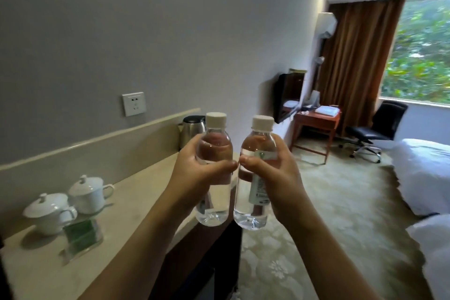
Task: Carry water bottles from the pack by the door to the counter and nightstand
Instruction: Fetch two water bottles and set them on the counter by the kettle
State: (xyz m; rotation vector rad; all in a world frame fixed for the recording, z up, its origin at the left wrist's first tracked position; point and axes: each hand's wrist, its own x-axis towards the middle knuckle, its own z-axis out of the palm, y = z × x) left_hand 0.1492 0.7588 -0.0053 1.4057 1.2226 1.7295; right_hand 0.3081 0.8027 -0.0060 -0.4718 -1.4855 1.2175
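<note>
My left hand (pixel 194 173) grips one clear water bottle (pixel 215 139) with a white cap, held upright. My right hand (pixel 275 178) grips a second clear water bottle (pixel 255 212), also upright, its label partly showing between my fingers. The two bottles are side by side in mid-air, almost touching, over the right end of the beige counter (pixel 136 197). No nightstand or bottle pack is in view.
On the counter stand two white lidded cups (pixel 70 200), a green card in a clear stand (pixel 81 234) and a steel kettle (pixel 192 129) at the far end. Beyond are a wall TV, a wooden desk (pixel 316 124), an office chair (pixel 375 129) and a white bed (pixel 423 173) on the right.
</note>
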